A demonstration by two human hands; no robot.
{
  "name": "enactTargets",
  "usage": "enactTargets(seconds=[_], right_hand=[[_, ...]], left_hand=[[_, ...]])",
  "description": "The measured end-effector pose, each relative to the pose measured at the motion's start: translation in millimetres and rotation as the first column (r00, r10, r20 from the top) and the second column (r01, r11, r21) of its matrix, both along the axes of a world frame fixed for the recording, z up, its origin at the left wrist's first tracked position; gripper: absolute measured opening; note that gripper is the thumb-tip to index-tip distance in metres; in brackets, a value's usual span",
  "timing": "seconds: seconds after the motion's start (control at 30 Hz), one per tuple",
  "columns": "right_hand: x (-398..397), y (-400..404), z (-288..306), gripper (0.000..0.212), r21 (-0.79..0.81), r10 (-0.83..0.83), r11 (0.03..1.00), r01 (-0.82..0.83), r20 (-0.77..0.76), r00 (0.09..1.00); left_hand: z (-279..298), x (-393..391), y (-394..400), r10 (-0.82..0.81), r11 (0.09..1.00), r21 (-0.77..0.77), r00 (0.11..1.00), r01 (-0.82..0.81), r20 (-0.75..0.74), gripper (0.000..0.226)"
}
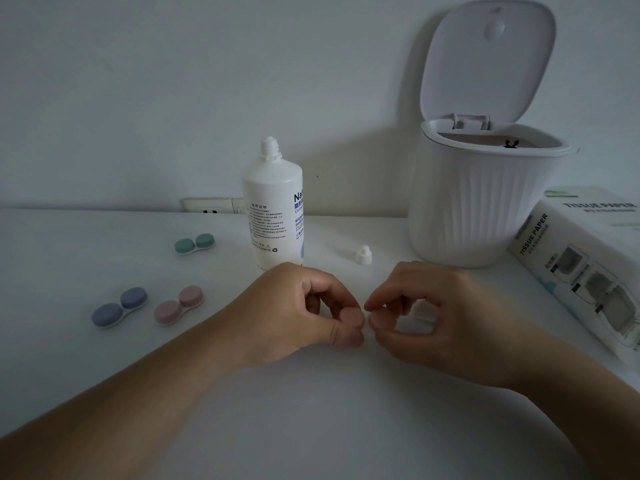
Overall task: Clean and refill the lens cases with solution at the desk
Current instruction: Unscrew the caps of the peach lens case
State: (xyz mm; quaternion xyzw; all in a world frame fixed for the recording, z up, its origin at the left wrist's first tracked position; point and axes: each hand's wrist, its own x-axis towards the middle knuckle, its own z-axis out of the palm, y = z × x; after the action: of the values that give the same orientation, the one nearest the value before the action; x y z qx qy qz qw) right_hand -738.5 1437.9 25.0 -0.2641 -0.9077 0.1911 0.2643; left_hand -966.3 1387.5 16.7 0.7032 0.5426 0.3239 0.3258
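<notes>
Three closed lens cases lie on the white desk [311,393] at the left: a green one [194,242], a blue one [120,307] and a pink one [178,305]. The solution bottle [275,209] stands uncapped behind my hands, and its white cap [363,255] lies to its right. My left hand [298,313] and my right hand [436,317] meet at the desk's middle with fingers curled. Between the fingertips they pinch a small pinkish lens case [353,315], mostly hidden. A bit of white shows under my right hand's fingers.
A white ribbed desk bin [481,202] stands at the back right with its lid flipped up. A tissue paper box [588,271] lies along the right edge. A wall socket [214,205] sits behind the desk.
</notes>
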Motion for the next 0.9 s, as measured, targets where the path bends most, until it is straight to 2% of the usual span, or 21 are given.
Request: enactTargets(seconds=[0.17,0.27,0.37,0.57,0.63,0.77,0.9], right_hand=[[1.8,2.0,2.0,0.014,-0.035,-0.044,0.999,0.039,-0.141,0.989],[5.5,4.4,4.0,0.021,-0.12,-0.109,0.989,0.084,-0.221,0.969],[6.3,8.6,3.0,0.018,-0.142,-0.199,0.975,0.168,-0.247,0.948],[3.7,18.8,-8.3,0.01,-0.103,-0.32,0.944,0.313,-0.055,0.946],[2.6,20.5,-13.7,0.015,-0.112,-0.306,0.946,0.303,-0.014,0.952],[5.2,24.6,-18.7,0.039,-0.109,-0.268,0.956,0.274,0.069,0.961],[7.5,25.5,-19.8,0.041,-0.048,-0.222,0.97,0.237,0.211,0.952]], left_hand=[[-2.0,-2.0,1.3,-0.002,1.0,-0.008,1.0,0.002,0.015,0.025],[-2.8,-3.9,2.1,-0.01,1.0,-0.009,0.999,0.01,0.047,0.029],[-3.3,-4.5,2.6,-0.006,1.0,-0.001,0.998,0.006,0.06,0.032],[-3.3,-4.6,1.6,0.007,1.0,0.0,0.999,-0.007,0.052,0.029],[-2.6,-4.7,1.2,0.012,1.0,-0.002,0.999,-0.012,0.047,0.021],[-1.8,-3.7,0.3,0.012,1.0,-0.004,0.998,-0.012,0.056,0.019],[-3.3,-3.5,1.1,0.009,1.0,-0.007,0.998,-0.009,0.062,0.018]])
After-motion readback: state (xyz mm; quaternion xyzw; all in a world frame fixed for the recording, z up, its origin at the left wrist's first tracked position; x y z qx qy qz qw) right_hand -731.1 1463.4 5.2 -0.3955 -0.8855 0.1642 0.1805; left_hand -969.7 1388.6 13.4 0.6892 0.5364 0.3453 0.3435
